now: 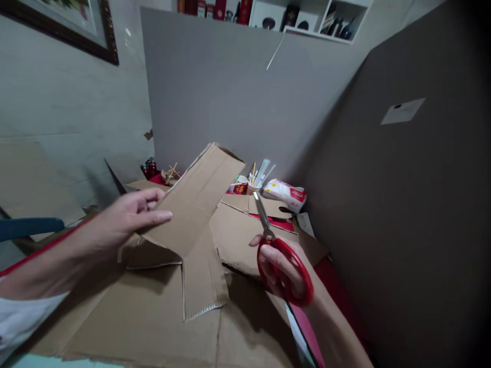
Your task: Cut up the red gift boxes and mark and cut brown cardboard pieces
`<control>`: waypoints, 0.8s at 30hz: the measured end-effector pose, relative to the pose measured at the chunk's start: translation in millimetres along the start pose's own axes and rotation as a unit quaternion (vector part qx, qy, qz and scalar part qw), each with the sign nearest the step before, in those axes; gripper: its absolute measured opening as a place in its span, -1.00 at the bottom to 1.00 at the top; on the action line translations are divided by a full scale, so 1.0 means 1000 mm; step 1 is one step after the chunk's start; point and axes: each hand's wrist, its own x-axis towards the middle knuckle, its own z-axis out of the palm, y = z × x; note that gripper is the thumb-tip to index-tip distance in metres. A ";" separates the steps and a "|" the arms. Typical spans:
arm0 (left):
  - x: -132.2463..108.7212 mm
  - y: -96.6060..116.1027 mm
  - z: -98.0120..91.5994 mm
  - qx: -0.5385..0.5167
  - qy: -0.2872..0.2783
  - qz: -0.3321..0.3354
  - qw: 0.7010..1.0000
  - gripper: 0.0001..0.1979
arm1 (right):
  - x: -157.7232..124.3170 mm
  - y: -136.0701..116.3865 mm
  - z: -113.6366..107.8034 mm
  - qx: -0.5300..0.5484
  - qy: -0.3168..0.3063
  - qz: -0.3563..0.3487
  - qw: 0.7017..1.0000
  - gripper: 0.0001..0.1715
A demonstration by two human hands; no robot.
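Observation:
My left hand [143, 212] pinches the left edge of a cut cardboard piece [195, 204], thumb on top and fingers behind. The piece is tilted up, with one long arm reaching to the upper right and another pointing down toward me. In my right hand [282, 266] is a pair of scissors [284, 260] with red handles, fingers through the loops. Their blades look closed, point up and away, and stay apart from the cardboard piece. Larger cardboard sheets [149, 317] lie beneath both hands.
Behind the cardboard stand a cup of pens and rulers [254, 188] and a tissue pack [286, 194]. Grey panels [230, 92] rise at the back and right. A blue chair part [30, 228] juts in from the left. Shelves [303, 18] hang above.

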 end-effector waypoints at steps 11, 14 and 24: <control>-0.028 -0.055 0.047 -0.221 -0.116 -0.177 0.952 -0.16 | 0.006 0.029 0.059 0.092 0.079 -0.018 0.993 -0.40; -0.034 -0.055 0.047 -0.215 -0.112 -0.230 0.942 -0.10 | 0.001 0.026 0.064 0.096 0.061 -0.003 0.993 -0.42; -0.035 -0.051 0.051 -0.246 0.011 -0.271 0.931 0.11 | -0.007 0.027 0.079 -0.046 0.059 0.029 0.997 -0.57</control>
